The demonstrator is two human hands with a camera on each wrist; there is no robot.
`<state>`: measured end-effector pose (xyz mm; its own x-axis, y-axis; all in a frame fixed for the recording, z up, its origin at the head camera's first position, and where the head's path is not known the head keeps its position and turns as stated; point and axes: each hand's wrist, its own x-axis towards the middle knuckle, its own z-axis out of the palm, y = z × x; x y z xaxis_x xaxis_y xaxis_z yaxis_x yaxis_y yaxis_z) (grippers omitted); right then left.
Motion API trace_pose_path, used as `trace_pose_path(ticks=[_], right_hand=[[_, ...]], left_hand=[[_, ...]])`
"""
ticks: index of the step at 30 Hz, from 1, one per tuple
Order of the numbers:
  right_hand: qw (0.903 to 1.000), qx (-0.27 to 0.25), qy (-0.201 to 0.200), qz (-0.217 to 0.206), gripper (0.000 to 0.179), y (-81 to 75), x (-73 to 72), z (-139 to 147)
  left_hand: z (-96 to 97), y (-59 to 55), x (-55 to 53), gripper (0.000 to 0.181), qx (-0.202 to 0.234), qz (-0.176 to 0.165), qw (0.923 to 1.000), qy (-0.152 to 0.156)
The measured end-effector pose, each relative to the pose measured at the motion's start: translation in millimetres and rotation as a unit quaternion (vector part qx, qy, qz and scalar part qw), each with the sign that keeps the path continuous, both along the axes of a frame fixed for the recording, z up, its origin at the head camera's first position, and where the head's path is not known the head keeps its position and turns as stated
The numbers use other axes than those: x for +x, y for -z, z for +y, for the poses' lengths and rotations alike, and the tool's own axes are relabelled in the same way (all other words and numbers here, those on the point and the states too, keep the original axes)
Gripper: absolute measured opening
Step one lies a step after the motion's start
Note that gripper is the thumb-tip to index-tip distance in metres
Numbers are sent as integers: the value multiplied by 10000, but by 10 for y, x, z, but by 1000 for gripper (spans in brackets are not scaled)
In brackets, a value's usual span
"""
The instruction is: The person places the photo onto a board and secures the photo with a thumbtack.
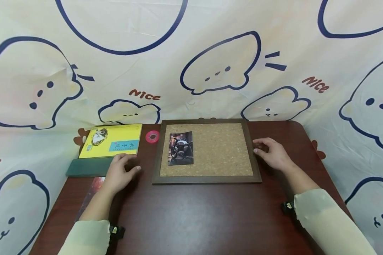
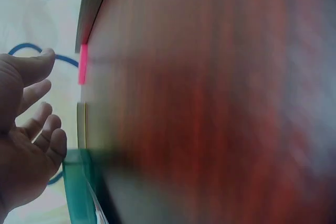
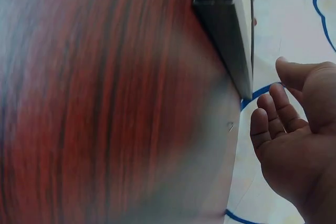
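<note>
A brown-framed cork board (image 1: 217, 148) lies on the dark wooden table, with a motorcycle photo (image 1: 181, 148) on its left part. My right hand (image 1: 272, 154) hovers by the board's right edge, thumb and fingers apart; the right wrist view shows a gap between this hand (image 3: 299, 114) and the frame (image 3: 228, 35). My left hand (image 1: 119, 173) is over the table near a green case (image 1: 87, 167) and a yellow book (image 1: 115, 136). Its fingers are loosely bent and hold nothing, as the left wrist view of the hand (image 2: 31, 124) also shows.
A pink-red ring-shaped roll (image 1: 152, 136) stands between the book and the board. Under my left forearm lies a dark reddish picture sheet (image 1: 94, 187). In the right wrist view a tiny thin curled piece (image 3: 230, 126) shows near the table edge. Printed cloth (image 1: 217, 71) hangs behind the table.
</note>
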<state>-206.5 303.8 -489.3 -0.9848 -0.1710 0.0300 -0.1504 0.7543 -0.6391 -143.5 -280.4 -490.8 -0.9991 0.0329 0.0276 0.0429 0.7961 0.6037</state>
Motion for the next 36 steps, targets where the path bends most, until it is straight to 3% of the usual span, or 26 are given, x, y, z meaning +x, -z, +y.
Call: trace_pose_path(ticks=[11, 26, 36], right_hand=[[9994, 265, 172, 111, 36, 78, -64, 159], [9977, 504, 449, -112, 37, 113, -161, 269], [9966, 597, 526, -205, 37, 109, -208, 258]], left_hand=[[-145, 3, 160, 47, 190, 303, 9990, -272], [-443, -3, 372, 59, 6, -95, 9966, -815], [-682, -2, 570, 71, -455, -489, 9927, -999]])
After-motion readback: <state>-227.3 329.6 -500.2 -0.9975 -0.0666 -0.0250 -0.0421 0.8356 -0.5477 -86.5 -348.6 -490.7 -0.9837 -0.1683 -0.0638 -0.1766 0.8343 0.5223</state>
